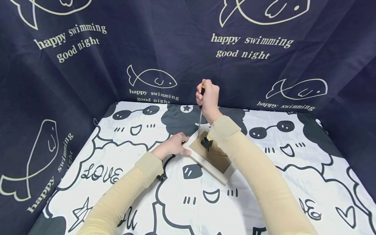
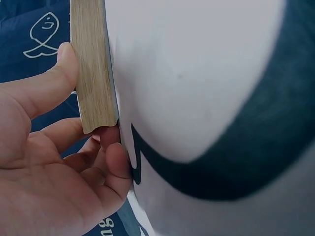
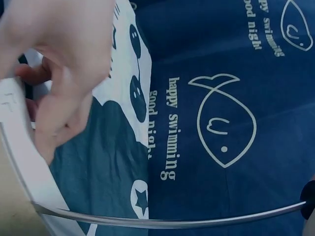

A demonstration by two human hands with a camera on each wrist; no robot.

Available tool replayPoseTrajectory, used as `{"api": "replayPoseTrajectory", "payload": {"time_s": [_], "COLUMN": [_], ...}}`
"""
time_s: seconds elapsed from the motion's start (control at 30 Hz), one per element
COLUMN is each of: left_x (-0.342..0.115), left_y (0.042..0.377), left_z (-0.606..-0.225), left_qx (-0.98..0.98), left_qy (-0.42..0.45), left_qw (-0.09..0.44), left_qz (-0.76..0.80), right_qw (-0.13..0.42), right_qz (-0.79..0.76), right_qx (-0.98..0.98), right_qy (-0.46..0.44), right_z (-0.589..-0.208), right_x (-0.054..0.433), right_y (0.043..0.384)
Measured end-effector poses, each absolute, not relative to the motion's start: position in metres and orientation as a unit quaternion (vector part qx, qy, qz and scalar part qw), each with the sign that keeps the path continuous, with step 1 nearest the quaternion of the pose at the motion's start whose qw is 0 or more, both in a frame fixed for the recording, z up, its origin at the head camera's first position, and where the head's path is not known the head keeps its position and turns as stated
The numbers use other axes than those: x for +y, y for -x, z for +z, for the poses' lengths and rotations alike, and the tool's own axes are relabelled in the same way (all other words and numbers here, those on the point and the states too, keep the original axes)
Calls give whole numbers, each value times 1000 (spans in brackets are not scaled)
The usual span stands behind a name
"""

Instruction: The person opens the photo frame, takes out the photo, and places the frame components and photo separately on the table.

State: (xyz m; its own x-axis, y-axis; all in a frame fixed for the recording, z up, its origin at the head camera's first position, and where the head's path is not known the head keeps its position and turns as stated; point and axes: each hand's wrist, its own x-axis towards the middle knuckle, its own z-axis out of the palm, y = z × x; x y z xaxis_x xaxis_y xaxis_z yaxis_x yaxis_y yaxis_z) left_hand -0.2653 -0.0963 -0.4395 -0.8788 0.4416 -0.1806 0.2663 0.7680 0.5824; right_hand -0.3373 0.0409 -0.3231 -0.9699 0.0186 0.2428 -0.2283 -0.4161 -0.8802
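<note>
A picture frame (image 1: pixel 209 167) with pale wooden edges lies on the patterned cloth, its brown backing board (image 1: pixel 215 159) facing up. My left hand (image 1: pixel 174 144) grips its left corner. In the left wrist view, the thumb (image 2: pixel 66 61) presses one face of the frame's wooden edge (image 2: pixel 93 69), while other fingers curl beneath the end. Above the far corner, my right hand (image 1: pixel 210 98) holds a screwdriver (image 1: pixel 200 119) upright by its black and yellow handle. Its metal shaft (image 3: pixel 172 223) reaches down to the frame's inner edge, where the tip meets the board in the right wrist view.
A small black round object (image 1: pixel 206 142) with a bit of yellow shows over the backing board, beside the right sleeve. White cloth with black cartoon drawings (image 1: pixel 135 143) covers the table. Dark blue curtains (image 1: pixel 188 39) with fish prints enclose the back and sides.
</note>
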Motion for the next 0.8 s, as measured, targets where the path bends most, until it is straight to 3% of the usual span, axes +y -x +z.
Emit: {"api": "replayPoseTrajectory", "payload": {"time_s": [0.8], "left_x": [-96], "left_y": [264], "left_z": [-436], "left_qx": [929], "left_qy": [-179], "left_qw": [161], "left_qz": [281], "right_qw": [65], "right_qz": [816], "right_qx": [-572], "right_qy": [-44], "right_z": [-323], "right_x": [24], "right_y": [363]}}
